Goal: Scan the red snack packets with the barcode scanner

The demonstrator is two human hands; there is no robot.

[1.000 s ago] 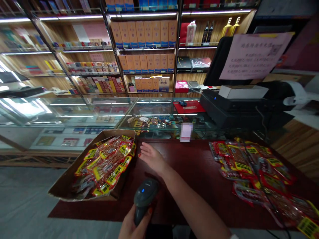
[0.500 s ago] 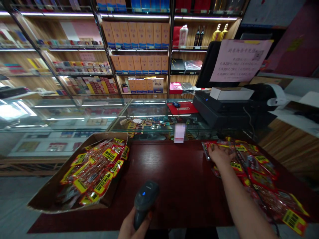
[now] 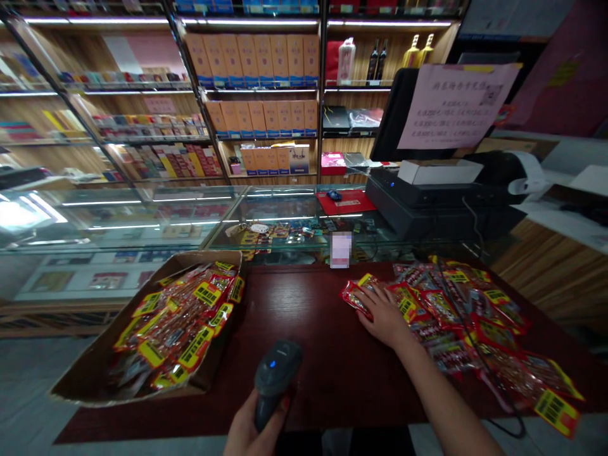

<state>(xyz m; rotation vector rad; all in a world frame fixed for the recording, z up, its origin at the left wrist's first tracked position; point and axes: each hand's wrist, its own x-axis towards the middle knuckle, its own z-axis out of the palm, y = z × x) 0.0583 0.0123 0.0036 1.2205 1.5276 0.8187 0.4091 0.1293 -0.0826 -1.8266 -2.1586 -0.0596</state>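
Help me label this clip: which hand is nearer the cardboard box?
Left. The left hand, gripping the scanner, is a little right of the cardboard box; the right hand is much farther right, over red packets.

Head camera looks forward-down over hands [image 3: 384, 315]

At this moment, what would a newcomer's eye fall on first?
Probably the cardboard box of red-and-yellow snack packets at the left. Front and centre, the left hand holds a barcode scanner showing a blue light. Further right, the right hand rests on loose packets.
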